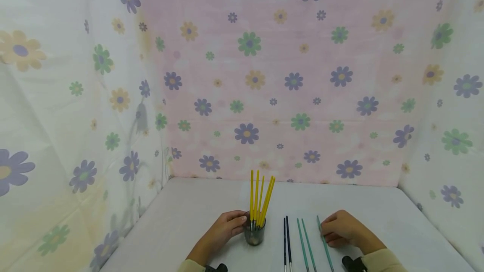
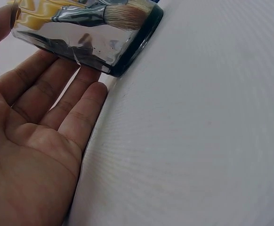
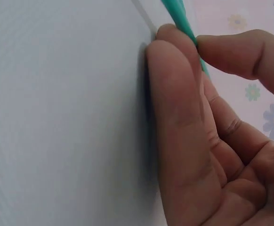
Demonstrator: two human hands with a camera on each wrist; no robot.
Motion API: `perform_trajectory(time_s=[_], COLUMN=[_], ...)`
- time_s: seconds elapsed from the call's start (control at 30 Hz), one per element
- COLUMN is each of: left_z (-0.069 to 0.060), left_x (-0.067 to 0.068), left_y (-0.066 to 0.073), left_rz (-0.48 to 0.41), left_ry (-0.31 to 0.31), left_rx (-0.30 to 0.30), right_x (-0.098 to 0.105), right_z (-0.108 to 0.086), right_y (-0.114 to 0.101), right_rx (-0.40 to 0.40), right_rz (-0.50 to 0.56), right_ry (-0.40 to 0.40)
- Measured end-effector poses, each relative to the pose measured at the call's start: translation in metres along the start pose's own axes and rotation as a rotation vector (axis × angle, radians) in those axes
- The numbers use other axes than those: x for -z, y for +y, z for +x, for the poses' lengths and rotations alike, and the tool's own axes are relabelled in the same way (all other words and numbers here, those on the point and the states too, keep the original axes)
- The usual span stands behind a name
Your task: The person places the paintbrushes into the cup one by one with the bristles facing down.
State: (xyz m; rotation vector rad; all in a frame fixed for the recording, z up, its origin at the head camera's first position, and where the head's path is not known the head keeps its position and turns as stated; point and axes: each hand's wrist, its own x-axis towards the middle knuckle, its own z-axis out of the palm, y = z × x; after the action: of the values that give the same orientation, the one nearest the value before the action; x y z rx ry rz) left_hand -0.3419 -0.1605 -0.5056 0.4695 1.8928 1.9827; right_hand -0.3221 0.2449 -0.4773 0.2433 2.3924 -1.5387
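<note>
A clear glass [image 1: 254, 236] with several yellow-handled brushes [image 1: 257, 200] stands on the table, bristles down. My left hand [image 1: 223, 232] holds the glass from its left side, thumb and fingers against the wall; in the left wrist view the hand [image 2: 38, 127] reaches to the glass [image 2: 80, 44], where a brush's bristles [image 2: 125, 16] show through. My right hand [image 1: 345, 230] pinches a teal brush [image 1: 326, 247] between thumb and fingers. In the right wrist view, that brush [image 3: 178, 16] slants between the fingertips of the hand [image 3: 198, 122], whose edge lies along the table.
Two dark blue brushes [image 1: 289, 240] lie right of the glass, and two teal brushes [image 1: 308, 240] lie between them and my right hand. The white table [image 1: 204, 196] meets flower-patterned cloth [image 1: 272, 62] at the back and sides.
</note>
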Motion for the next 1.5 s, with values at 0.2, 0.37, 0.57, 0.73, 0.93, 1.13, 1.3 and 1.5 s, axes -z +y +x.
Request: perform_trajectory(time_s=[0.2, 0.37, 0.57, 0.73, 0.93, 1.13, 1.3, 1.5], left_z=[0.0, -0.001, -0.002, -0.002, -0.001, 0.0, -0.001, 0.0], left_x=[-0.001, -0.002, -0.002, 0.0, 0.0, -0.001, 0.0, -0.006], left_y=[0.001, 0.002, 0.001, 0.001, 0.001, 0.003, 0.005, 0.02], left_rz=[0.002, 0.007, 0.005, 0.005, 0.011, 0.012, 0.016, 0.211], left_ry=[0.009, 0.017, 0.017, 0.001, -0.001, 0.007, -0.006, 0.007], left_rx=[-0.01, -0.015, 0.003, 0.001, 0.002, 0.008, 0.001, -0.011], right_x=[0.006, 0.009, 0.011, 0.016, 0.021, 0.025, 0.024, 0.02], right_z=[0.002, 0.0, -0.002, -0.003, -0.006, -0.011, -0.018, -0.026], right_y=[0.003, 0.002, -0.001, -0.005, -0.019, -0.036, -0.051, -0.065], right_rx=[-0.006, 0.004, 0.01, 0.076, 0.156, 0.22, 0.276, 0.366], right_rz=[0.088, 0.111, 0.114, 0.12, 0.174, 0.214, 0.24, 0.252], right_ry=[-0.048, -0.082, -0.075, -0.087, -0.104, -0.077, -0.033, -0.011])
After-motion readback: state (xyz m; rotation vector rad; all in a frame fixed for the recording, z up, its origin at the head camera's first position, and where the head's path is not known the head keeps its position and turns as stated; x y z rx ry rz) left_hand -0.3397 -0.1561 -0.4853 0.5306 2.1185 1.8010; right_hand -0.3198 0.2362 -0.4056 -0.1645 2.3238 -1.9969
